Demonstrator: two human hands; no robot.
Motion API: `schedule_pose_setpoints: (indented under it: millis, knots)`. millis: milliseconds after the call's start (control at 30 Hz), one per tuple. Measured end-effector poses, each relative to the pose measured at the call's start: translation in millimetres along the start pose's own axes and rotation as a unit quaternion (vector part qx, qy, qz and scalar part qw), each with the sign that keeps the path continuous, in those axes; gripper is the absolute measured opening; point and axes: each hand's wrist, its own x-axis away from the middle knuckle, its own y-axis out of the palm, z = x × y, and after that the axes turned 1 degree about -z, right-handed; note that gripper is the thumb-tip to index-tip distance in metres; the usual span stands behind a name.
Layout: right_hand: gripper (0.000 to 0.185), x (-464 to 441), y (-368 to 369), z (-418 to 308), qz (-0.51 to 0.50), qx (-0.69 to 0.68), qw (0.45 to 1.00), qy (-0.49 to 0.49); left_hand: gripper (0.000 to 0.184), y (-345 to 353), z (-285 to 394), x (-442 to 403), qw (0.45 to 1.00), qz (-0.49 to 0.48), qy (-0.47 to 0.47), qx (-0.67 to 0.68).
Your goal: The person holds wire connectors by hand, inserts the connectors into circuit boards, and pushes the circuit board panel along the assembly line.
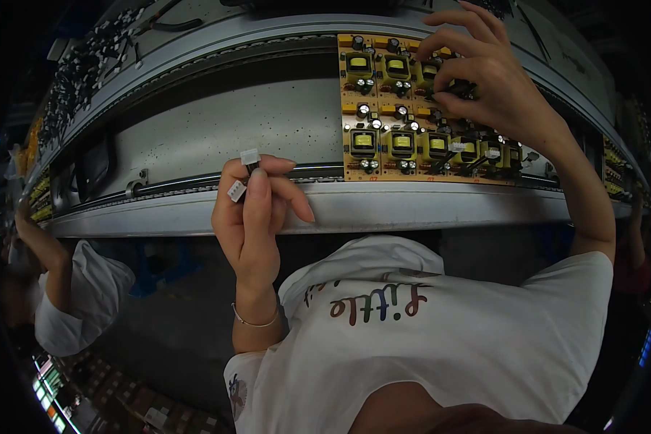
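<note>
My left hand (257,210) is in front of the rail, its thumb and fingers closed on short black cables. Their white plug connectors (249,156) stick out above and beside the thumb. My right hand (477,72) is over the circuit board panel (351,173), thumb and index finger pinched together near a dark part; what they hold is partly hidden. The panel carries two visible rows of yellow transformers (364,141), capacitors and other parts. On its lower right, several black cables with white ends (492,153) stand up from the board.
The panel rests across a conveyor with metal rails (304,206). At the upper left lies a heap of black-and-white cable pieces (79,94) beside black-handled pliers (173,26). Another person's arm (47,246) is at the far left, and more boards (615,163) are at the far right.
</note>
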Motion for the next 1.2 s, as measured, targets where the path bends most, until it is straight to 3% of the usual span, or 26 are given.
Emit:
schedule_pose_setpoints:
  millis: [1200]
  knots:
    - [0.022,4.5,5.1,2.0,0.007,0.0,1.0,0.001,0.023,0.3,-1.6,0.1,1.0,-0.005,0.014,-0.004]
